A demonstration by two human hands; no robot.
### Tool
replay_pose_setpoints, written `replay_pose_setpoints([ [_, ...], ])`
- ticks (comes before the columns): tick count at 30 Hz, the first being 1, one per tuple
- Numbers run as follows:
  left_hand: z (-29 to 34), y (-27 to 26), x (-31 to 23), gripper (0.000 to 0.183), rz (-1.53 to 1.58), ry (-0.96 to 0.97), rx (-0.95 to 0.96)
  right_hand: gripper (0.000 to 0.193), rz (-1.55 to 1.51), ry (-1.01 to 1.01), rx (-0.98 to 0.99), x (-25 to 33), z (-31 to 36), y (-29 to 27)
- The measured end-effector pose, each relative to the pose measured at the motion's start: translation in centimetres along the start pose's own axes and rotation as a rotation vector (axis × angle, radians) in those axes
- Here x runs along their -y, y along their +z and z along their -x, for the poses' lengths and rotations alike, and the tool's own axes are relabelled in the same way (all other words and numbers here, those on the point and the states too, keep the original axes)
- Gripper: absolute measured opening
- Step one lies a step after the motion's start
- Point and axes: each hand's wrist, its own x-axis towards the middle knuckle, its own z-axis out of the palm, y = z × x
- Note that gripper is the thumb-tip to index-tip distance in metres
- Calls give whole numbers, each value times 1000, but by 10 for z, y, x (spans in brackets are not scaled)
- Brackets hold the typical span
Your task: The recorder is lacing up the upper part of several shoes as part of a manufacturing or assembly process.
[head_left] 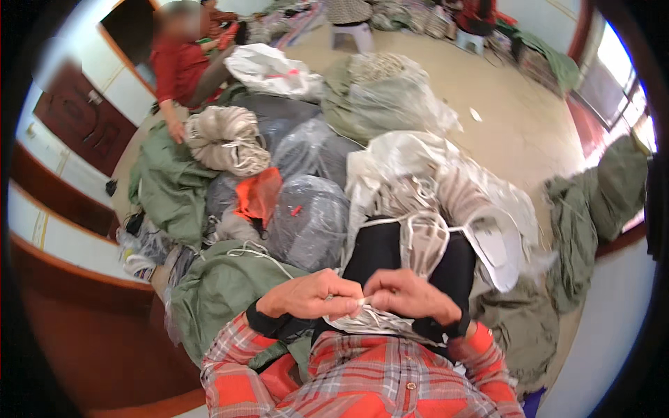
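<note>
Grip closed: left hand (pixel 317 294) and right hand (pixel 412 294) pinch a pale cord (pixel 364 301) in front of the checked shirt (pixel 369 369) (knot or plain end, cannot tell). Step looks like fine cord handling; next move likely calls for steady tension.

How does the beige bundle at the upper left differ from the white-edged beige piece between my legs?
The beige bundle is thick and rounded; the white-edged beige piece looks flat. The bundle is larger; the piece is smaller. The bundle sits beside a green sack; the piece lies between your legs. Both combine beige with whitish strips.
</note>
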Motion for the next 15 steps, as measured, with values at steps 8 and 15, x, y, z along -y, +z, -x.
replay_pose_setpoints([
  [8,103,-23,38,21,-101,-284,-295,21,51,55,-560,-7,74,-79],
  [15,176,-43,129,24,-330,-651,-584,22,-18,121,-770,-62,146,-109],
])
